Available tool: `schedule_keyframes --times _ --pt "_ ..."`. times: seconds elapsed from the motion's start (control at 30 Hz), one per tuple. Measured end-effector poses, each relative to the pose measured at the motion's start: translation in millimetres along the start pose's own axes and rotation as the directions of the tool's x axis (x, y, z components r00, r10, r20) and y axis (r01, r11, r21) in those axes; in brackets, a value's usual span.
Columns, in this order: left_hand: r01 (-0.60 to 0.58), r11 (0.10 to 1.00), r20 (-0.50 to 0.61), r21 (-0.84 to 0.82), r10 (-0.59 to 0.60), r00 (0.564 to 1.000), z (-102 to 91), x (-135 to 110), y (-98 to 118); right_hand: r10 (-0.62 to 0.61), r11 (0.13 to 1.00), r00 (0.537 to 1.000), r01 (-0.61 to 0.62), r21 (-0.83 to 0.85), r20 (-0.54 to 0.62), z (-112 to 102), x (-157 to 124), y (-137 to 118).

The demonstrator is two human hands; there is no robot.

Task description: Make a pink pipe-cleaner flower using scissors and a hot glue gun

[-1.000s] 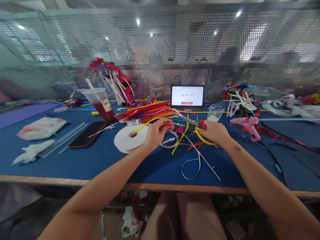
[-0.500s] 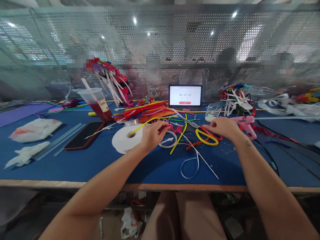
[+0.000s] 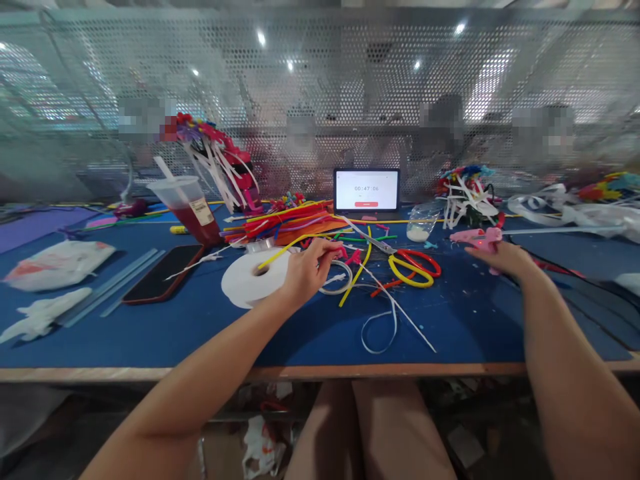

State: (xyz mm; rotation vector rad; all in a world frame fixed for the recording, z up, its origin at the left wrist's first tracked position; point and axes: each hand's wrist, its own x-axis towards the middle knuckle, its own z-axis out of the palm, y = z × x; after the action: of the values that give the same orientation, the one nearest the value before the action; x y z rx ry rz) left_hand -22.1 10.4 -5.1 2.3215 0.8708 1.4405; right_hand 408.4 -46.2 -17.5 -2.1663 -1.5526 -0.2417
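My left hand (image 3: 311, 270) is closed in a pinch on a small pink pipe-cleaner shape (image 3: 352, 256), just right of a white paper roll (image 3: 240, 283). A white ribbon (image 3: 400, 312) trails from near that shape toward the table's front. My right hand (image 3: 503, 260) is around the handle of a pink glue gun (image 3: 473, 236) with a small red light; its fingers partly hide the grip. Between the hands lie scissors (image 3: 425, 281) with yellow and red handles, their blades pointing away to the left. A roll of clear tape (image 3: 337, 288) sits under the pink shape.
Bundled coloured pipe cleaners (image 3: 280, 223) lie behind the paper roll. To the left are a phone (image 3: 163, 275) and a leaning cup of red drink (image 3: 193, 210). A tablet with a timer (image 3: 367, 190) stands at the back. A black cable (image 3: 575, 267) runs along the right.
My right hand has left the scissors, which now lie on the table, and has moved right onto the glue gun. My left hand still holds the pink pipe-cleaner shape.
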Motion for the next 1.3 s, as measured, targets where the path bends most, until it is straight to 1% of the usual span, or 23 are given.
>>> schedule_keyframes --times 0.03,0.1,0.17,0.2,0.23,0.27,0.3,0.33,0.4,0.43,0.47,0.53,0.57,0.63,0.7,0.93,1.03,1.1,1.2,1.3 --pt "-0.015 1.000 0.005 0.026 0.015 1.000 -0.4 0 0 0.056 0.998 0.998 -0.056 -0.004 0.024 3 2 -2" --pt "-0.067 0.996 0.010 0.058 0.066 0.998 -2.0 1 -1 0.128 0.992 0.989 -0.128 -0.012 0.073 3 1 -6" --pt "-0.126 0.989 -0.015 0.080 0.127 0.992 -3.8 3 0 0.181 0.983 0.982 -0.181 -0.014 0.054 -4 -5 -12" --pt "-0.152 0.984 -0.034 0.093 0.156 0.987 -4.5 4 0 0.202 0.979 0.979 -0.202 0.013 0.035 -9 -9 -18" --pt "-0.175 0.979 -0.053 0.109 0.181 0.982 -4.9 4 1 0.224 0.971 0.975 -0.224 0.085 0.006 -14 -14 -25" --pt "-0.193 0.973 -0.072 0.123 0.203 0.977 -5.1 4 1 0.224 0.950 0.975 -0.220 0.223 0.005 -19 -20 -34" --pt "-0.209 0.969 -0.085 0.135 0.221 0.971 -5.0 4 2 0.201 0.893 0.979 -0.193 0.408 0.023 -22 -26 -46" --pt "-0.225 0.964 -0.093 0.143 0.240 0.966 -4.7 4 2 0.160 0.813 0.986 -0.153 0.562 0.037 -24 -32 -59" --pt "-0.262 0.954 -0.101 0.146 0.278 0.955 -3.7 2 3 0.027 0.625 0.999 -0.038 0.779 0.027 -23 -44 -89" --pt "-0.282 0.949 -0.100 0.143 0.297 0.950 -3.1 1 3 -0.006 0.548 0.998 -0.048 0.835 0.061 -21 -49 -105" --pt "-0.303 0.943 -0.096 0.136 0.317 0.944 -2.6 0 3 -0.024 0.498 0.994 -0.080 0.863 0.106 -17 -55 -119" --pt "-0.345 0.930 -0.085 0.127 0.357 0.930 -1.8 -2 3 -0.095 0.430 0.978 -0.130 0.893 0.188 -10 -65 -145" --pt "-0.358 0.924 -0.076 0.130 0.370 0.926 -1.5 -3 3 -0.136 0.412 0.964 -0.157 0.898 0.231 -7 -69 -154" --pt "-0.366 0.918 -0.057 0.152 0.377 0.924 -1.0 -4 3 -0.188 0.404 0.942 -0.183 0.896 0.277 -2 -76 -167" --pt "-0.354 0.919 -0.034 0.172 0.365 0.930 -0.4 -5 4 -0.212 0.409 0.934 -0.183 0.894 0.288 0 -81 -173" --pt "-0.376 0.911 0.005 0.171 0.381 0.924 3.0 -9 4 -0.186 0.420 0.940 -0.188 0.888 0.287 -3 -85 -172" --pt "-0.398 0.907 -0.014 0.137 0.404 0.915 4.4 -10 5 -0.190 0.423 0.933 -0.204 0.883 0.306 -2 -86 -173" --pt "-0.385 0.918 -0.031 0.094 0.389 0.921 4.8 -10 6 -0.201 0.412 0.927 -0.212 0.886 0.316 -1 -87 -174" --pt "-0.335 0.941 -0.030 0.045 0.336 0.941 4.6 -10 8 -0.221 0.405 0.921 -0.213 0.889 0.321 1 -87 -173" --pt "-0.312 0.948 -0.025 0.058 0.314 0.949 3.9 -10 9 -0.226 0.410 0.920 -0.209 0.888 0.321 2 -87 -171"
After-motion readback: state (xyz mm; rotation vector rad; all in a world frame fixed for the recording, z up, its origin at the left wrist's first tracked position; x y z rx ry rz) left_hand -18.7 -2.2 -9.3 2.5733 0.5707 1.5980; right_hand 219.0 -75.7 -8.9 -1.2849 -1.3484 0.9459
